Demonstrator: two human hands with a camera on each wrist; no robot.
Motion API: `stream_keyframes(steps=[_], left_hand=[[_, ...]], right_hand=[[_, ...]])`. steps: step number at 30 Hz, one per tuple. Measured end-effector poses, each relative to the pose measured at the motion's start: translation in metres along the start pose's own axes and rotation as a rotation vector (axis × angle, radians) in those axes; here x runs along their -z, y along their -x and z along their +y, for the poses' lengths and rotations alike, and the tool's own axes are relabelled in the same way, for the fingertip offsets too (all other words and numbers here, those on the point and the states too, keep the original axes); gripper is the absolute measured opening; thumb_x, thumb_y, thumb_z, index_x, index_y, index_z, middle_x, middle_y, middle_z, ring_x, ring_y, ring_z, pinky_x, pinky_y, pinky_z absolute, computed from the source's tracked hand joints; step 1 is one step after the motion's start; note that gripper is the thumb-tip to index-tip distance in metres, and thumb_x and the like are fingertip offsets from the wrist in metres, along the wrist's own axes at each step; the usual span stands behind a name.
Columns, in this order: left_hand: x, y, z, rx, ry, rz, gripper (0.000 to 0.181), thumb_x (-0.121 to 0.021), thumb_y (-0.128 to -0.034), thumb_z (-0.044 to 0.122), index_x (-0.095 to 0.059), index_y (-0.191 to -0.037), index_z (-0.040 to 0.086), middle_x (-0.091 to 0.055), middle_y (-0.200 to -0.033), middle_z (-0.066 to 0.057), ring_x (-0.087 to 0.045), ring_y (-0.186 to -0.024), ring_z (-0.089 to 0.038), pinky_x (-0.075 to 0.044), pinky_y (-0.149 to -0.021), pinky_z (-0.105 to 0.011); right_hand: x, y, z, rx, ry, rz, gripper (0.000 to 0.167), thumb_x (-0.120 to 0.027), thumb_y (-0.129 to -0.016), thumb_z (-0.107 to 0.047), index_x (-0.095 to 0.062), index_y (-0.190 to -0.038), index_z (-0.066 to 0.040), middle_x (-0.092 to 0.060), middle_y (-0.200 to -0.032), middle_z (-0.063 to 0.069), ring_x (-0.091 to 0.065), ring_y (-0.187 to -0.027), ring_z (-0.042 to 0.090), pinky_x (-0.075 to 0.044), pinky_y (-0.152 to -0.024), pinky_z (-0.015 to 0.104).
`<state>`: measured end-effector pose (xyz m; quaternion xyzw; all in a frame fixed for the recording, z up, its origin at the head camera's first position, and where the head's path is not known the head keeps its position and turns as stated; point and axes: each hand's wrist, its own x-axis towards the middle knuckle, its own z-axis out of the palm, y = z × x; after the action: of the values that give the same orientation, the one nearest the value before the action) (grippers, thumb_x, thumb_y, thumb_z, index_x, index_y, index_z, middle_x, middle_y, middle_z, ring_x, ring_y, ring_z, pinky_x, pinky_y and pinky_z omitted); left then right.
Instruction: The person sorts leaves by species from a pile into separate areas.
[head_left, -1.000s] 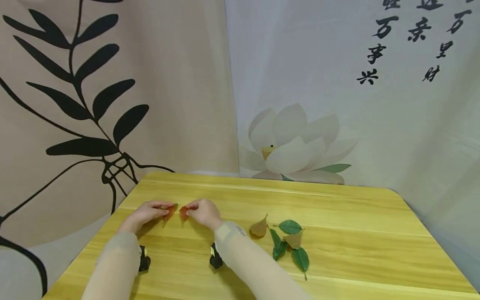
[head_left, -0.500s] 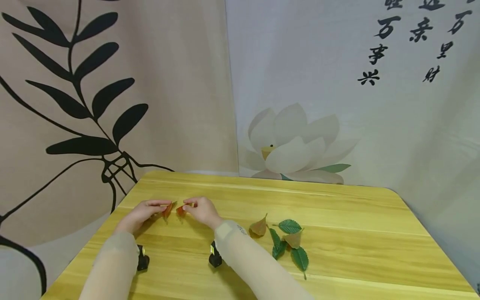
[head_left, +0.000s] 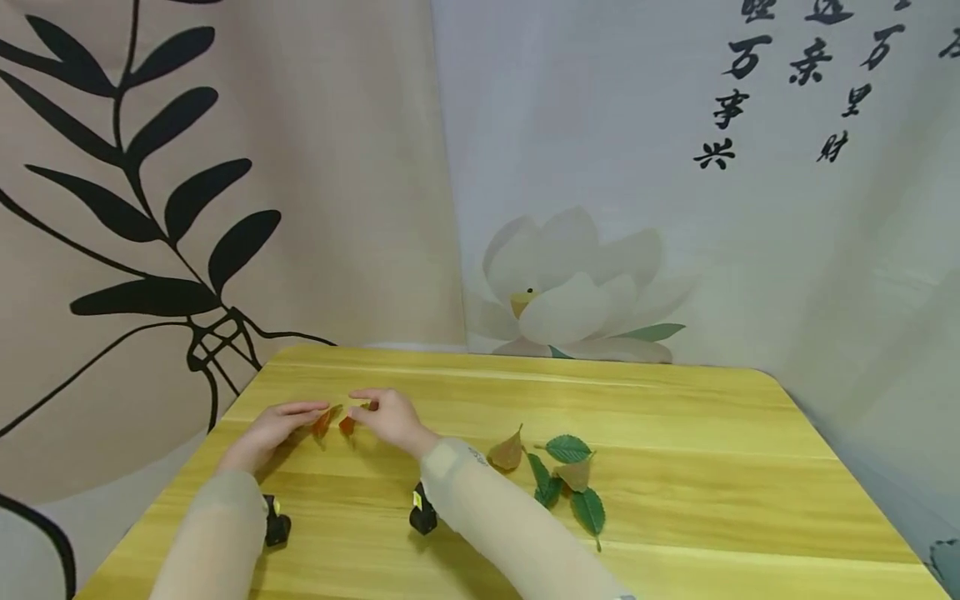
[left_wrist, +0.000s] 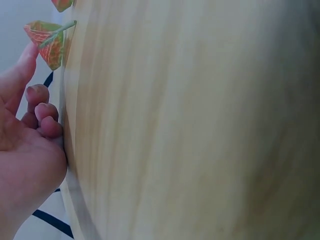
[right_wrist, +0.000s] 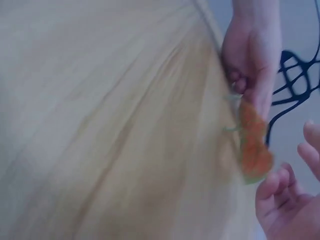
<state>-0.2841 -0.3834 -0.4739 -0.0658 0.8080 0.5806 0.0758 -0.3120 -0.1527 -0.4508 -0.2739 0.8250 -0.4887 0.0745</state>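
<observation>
Two small red-orange leaves lie side by side at the table's back left, the left leaf and the right leaf. My left hand reaches over the left one, fingers nearly straight; in the left wrist view its thumb touches a red-green leaf, while the other visible fingers bend loosely. My right hand is beside the right leaf, index finger raised and apart from the thumb, whose tip is close to the leaf. Blurred orange leaves show between both hands in the right wrist view.
Right of my right hand lie a brown leaf, several green leaves, one of them a toothed leaf, and another brown leaf. A printed curtain hangs behind the wooden table.
Both red leaves have shifted slightly left along with my hands. My right index finger has lifted and spread from the thumb. The head view has turned a little to the right.
</observation>
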Motion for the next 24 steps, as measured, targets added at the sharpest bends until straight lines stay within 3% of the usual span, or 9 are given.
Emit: stream_keyframes(steps=[2,5,8,12,15,18,21,24], left_hand=[[0.0,0.0,0.001,0.005,0.038,-0.013,0.046,-0.057,-0.0996,0.023,-0.051,-0.139,-0.001,-0.04,-0.146,-0.021,-0.045,-0.125,-0.029,-0.043,-0.096,-0.032],[0.003,0.0,0.0,-0.01,-0.006,-0.016,0.047,-0.056,-0.0997,0.026,-0.052,-0.138,0.0,-0.043,-0.145,-0.019,-0.044,-0.123,-0.03,-0.041,-0.097,-0.039],[0.011,0.0,-0.002,-0.032,-0.032,-0.024,0.044,-0.055,-0.1004,0.025,-0.054,-0.137,0.001,-0.057,-0.124,-0.009,-0.053,-0.095,-0.022,-0.045,-0.081,-0.033],[0.027,0.006,0.003,-0.067,-0.017,-0.059,0.035,-0.053,-0.1013,0.019,-0.06,-0.133,0.006,-0.054,-0.097,0.007,-0.041,-0.064,-0.011,-0.039,-0.06,-0.025],[0.034,0.014,0.024,-0.1,-0.073,-0.08,0.034,-0.053,-0.1018,0.024,-0.061,-0.133,0.013,-0.052,-0.1,0.007,-0.043,-0.071,-0.012,-0.04,-0.064,-0.028],[0.03,0.019,0.055,-0.156,-0.168,-0.08,0.043,-0.053,-0.1011,0.033,-0.056,-0.138,0.011,-0.05,-0.112,0.002,-0.044,-0.083,-0.017,-0.04,-0.071,-0.032],[0.012,0.022,0.087,-0.232,-0.235,-0.111,0.051,-0.054,-0.0998,0.036,-0.051,-0.14,0.005,-0.051,-0.114,-0.006,-0.044,-0.09,-0.025,-0.041,-0.073,-0.033],[-0.019,0.024,0.112,-0.309,-0.274,-0.2,0.049,-0.057,-0.0989,0.032,-0.052,-0.138,0.004,-0.054,-0.119,-0.013,-0.048,-0.098,-0.027,-0.043,-0.076,-0.034]], right_hand=[[0.006,0.003,-0.009,0.014,0.007,-0.008,0.034,-0.063,-0.096,-0.025,-0.065,-0.129,-0.017,-0.054,-0.065,-0.001,-0.03,-0.04,0.007,-0.03,-0.04,0.021],[0.021,0.013,-0.022,0.052,-0.008,-0.045,0.036,-0.064,-0.095,-0.025,-0.063,-0.131,-0.019,-0.059,-0.082,-0.005,-0.033,-0.042,0.006,-0.033,-0.042,0.02],[0.045,0.03,-0.037,0.134,-0.012,-0.115,0.039,-0.064,-0.095,-0.025,-0.06,-0.133,-0.017,-0.058,-0.089,-0.008,-0.036,-0.045,0.005,-0.036,-0.044,0.019],[0.086,0.06,-0.05,0.269,0.024,-0.177,0.038,-0.065,-0.095,-0.021,-0.061,-0.132,-0.012,-0.059,-0.092,-0.005,-0.038,-0.048,0.006,-0.037,-0.046,0.019],[0.123,0.087,-0.044,0.321,0.064,-0.171,0.035,-0.065,-0.094,-0.018,-0.062,-0.129,-0.009,-0.061,-0.093,-0.003,-0.043,-0.053,0.008,-0.039,-0.049,0.02],[0.16,0.116,-0.026,0.307,0.087,-0.146,0.032,-0.065,-0.094,-0.018,-0.064,-0.125,-0.009,-0.062,-0.095,-0.002,-0.052,-0.064,0.011,-0.042,-0.054,0.022],[0.191,0.143,-0.002,0.254,0.088,-0.125,0.029,-0.065,-0.094,-0.019,-0.065,-0.121,-0.01,-0.063,-0.095,-0.001,-0.056,-0.072,0.014,-0.045,-0.058,0.025],[0.213,0.168,0.012,0.179,0.08,-0.106,0.024,-0.067,-0.093,-0.015,-0.067,-0.116,-0.007,-0.063,-0.093,0.001,-0.057,-0.075,0.018,-0.048,-0.061,0.027]])
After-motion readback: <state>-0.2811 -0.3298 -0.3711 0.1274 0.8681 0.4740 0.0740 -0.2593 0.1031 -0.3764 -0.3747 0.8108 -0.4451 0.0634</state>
